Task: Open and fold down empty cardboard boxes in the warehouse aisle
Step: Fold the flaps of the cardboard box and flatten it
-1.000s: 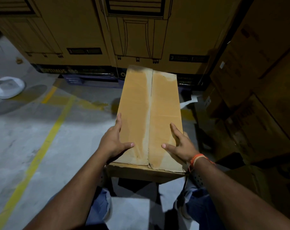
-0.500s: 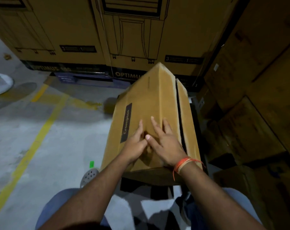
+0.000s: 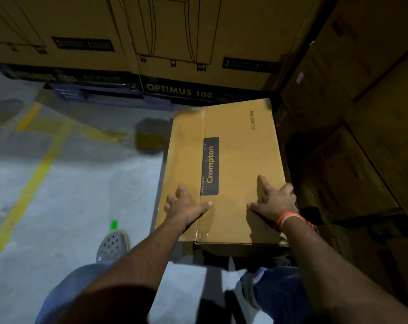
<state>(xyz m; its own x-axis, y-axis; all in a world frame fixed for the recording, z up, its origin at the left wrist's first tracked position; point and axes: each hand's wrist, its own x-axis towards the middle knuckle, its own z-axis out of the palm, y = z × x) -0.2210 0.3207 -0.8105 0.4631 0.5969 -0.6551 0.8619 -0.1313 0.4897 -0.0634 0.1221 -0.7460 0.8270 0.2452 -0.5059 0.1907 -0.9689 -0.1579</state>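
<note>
I am in a warehouse aisle. Large printed cartons (image 3: 198, 38) are stacked ahead of me, one marked "OPTIMUS 100", resting on a dark pallet (image 3: 100, 94). More plain brown cartons (image 3: 362, 113) are piled along my right side. The floor (image 3: 69, 206) is bare grey concrete with painted yellow lines (image 3: 32, 183) marking the lane. Lighting is dim. The box (image 3: 233, 160) under my hands reads "Crompton" and "CEILING FAN".

I have both arms stretched forward, my left hand (image 3: 185, 208) and right hand (image 3: 274, 202) lying flat, fingers spread, thumbs pointing inward.
</note>
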